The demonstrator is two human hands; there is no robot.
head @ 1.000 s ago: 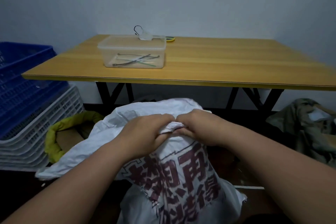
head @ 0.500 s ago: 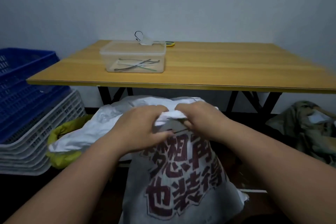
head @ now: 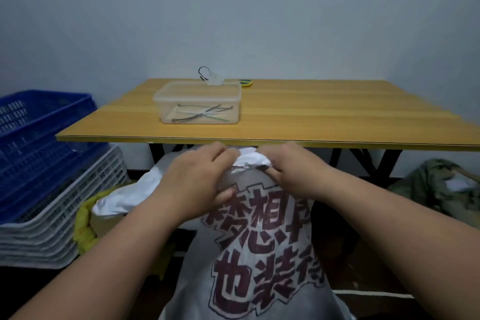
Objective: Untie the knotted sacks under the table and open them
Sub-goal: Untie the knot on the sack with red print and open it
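Note:
A white sack (head: pixel 259 262) with large dark red printed characters stands upright in front of me, below the table's front edge. Its bunched top forms a white knot (head: pixel 250 160). My left hand (head: pixel 200 179) grips the sack's neck on the left of the knot. My right hand (head: pixel 291 169) pinches the knot from the right. Both hands are closed on the fabric. A second white sack (head: pixel 122 197) lies slumped behind, to the left.
A wooden table (head: pixel 337 122) on black legs carries a clear plastic box (head: pixel 197 102) with cable ties inside. Blue and white crates (head: pixel 39 163) are stacked at the left. A yellow-rimmed bag (head: pixel 83 226) sits beside them. An olive green bag (head: pixel 441 189) lies at the right.
The sack has been lifted and pulled upright, its top now up near the table's edge. Both hands rose with it and kept their grip on the knot.

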